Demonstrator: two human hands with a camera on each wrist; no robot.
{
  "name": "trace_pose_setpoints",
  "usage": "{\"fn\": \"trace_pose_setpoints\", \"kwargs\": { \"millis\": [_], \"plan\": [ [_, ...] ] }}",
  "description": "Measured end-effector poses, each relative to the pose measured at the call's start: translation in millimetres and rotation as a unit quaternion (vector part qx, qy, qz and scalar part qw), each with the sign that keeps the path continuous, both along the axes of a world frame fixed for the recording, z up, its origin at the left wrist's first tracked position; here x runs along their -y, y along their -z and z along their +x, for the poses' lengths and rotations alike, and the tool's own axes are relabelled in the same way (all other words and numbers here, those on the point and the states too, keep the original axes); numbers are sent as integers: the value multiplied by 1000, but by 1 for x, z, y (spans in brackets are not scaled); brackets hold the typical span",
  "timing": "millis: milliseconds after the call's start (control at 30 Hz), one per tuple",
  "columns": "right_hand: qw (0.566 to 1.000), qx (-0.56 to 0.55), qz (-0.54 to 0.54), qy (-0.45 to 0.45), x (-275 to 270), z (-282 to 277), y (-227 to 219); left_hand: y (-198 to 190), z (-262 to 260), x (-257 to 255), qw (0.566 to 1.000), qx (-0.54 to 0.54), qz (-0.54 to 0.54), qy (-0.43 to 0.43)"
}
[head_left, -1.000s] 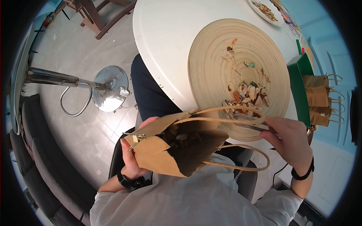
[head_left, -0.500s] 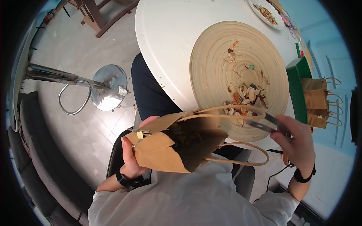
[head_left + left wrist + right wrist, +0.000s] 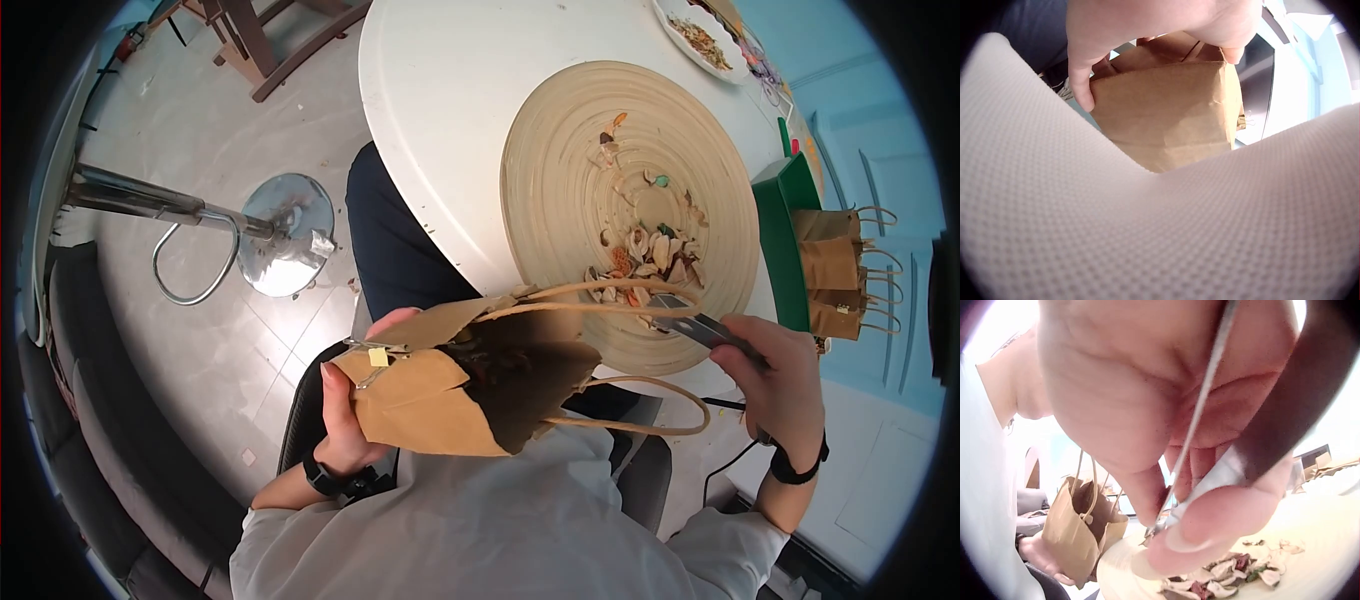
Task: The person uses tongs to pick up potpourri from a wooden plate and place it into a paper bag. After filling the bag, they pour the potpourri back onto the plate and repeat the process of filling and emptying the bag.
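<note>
My left hand holds a brown paper bag by its base, tilted so its open mouth faces right; dark pieces show dimly inside. A metal clip with a yellow tag sits near the thumb. In the left wrist view, fingers spread around the bag's bottom. My right hand pinches metal tongs between thumb and fingers. Their tips reach over the near edge of a round ridged wooden plate, beside a pile of dried petals. The bag's upper rope handle overlaps the plate in the head view.
A green box stands at the table's right, next to several small brown paper bags. At the far edge of the white table lies a white dish with dried bits. A chrome stool base is on the floor, left.
The right hand has drawn the tongs back from the bag's handle; their arms spread apart, then came closer together over the plate's near edge. The left hand and bag have barely shifted.
</note>
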State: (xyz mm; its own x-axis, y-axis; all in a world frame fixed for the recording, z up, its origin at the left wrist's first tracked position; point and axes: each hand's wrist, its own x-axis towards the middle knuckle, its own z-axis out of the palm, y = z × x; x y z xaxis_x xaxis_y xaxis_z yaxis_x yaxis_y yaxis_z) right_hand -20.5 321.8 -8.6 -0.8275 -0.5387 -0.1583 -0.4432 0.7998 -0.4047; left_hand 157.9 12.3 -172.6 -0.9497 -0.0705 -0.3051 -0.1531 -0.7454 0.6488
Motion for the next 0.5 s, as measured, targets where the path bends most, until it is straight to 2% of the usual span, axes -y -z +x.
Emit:
{"fn": "trace_pose_setpoints", "kwargs": {
  "millis": [33, 100, 233, 300, 333, 400, 500],
  "plan": [
    [1000, -1, 0, 1, 3, -2, -6, 0, 0, 0, 1000, 2, 3, 0],
    [991, 67, -17, -115, 12, -4, -21, -5, -2, -1, 1000, 8, 0, 0],
    [990, 75, -64, -97, 24, 0, -23, -5, -2, 0, 1000, 5, -3, 7],
    [997, 4, -30, -69, 24, -6, -16, -3, 0, 1, 1000, 5, 3, 4],
    [997, 4, -30, -70, 23, -7, -10, -2, 0, 1, 1000, 6, 9, 2],
    [994, -66, 27, -88, 21, -7, 4, -2, -1, 0, 1000, 6, 10, -1],
    [990, -62, 54, -112, 24, -6, 13, -2, -1, -1, 1000, 13, 16, -6]
  ]
}}
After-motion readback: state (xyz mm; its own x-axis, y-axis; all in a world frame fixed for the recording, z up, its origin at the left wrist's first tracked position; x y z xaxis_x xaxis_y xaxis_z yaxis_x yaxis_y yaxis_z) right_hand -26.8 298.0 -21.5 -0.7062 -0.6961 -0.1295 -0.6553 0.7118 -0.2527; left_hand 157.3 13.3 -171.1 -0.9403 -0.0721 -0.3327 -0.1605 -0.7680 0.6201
